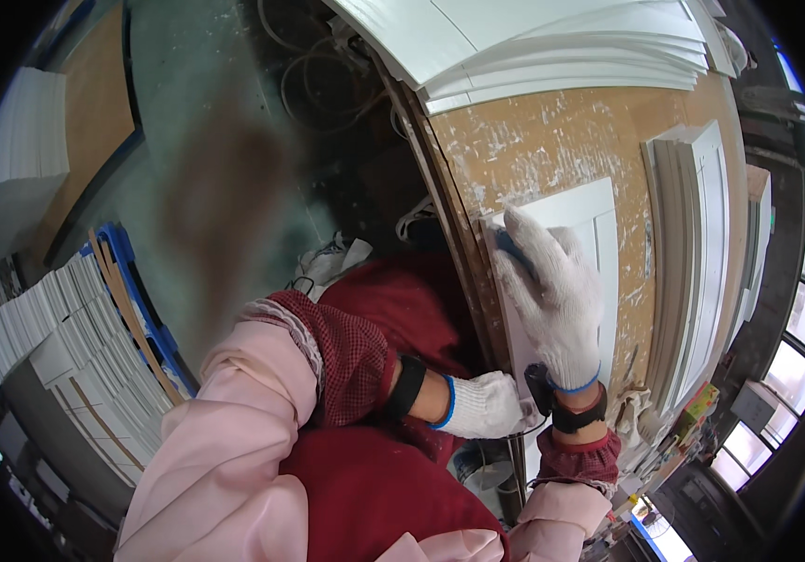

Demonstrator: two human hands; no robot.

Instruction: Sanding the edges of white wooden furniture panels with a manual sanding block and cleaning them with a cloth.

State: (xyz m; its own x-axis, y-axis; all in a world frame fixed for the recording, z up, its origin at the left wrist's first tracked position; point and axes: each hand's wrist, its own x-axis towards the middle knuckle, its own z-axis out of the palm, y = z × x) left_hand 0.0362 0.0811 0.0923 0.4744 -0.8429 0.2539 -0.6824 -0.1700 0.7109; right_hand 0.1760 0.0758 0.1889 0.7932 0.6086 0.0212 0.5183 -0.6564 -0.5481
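Observation:
A white panel (pixel 606 245) with a recessed frame lies at the left edge of the workbench. My right hand (pixel 560 304), in a white knitted glove, is over the panel, its thumb and fingers closed round a dark blue block (pixel 513 251). Much of that block is hidden under the glove. My left hand (pixel 485 405), gloved too, is curled at the panel's near left edge, beside my right wrist. Its fingertips are partly hidden. Each wrist has a black strap, and a small dark device sits by the right one.
The brown workbench (pixel 534 140) carries white smears. White panels (pixel 571 66) are stacked at its far end, and more panels (pixel 693 253) stand along its right side. Stacks of white boards (pixel 84 347) fill the left, next to a blue pallet (pixel 145 300). Hoses (pixel 318 89) hang beside the bench.

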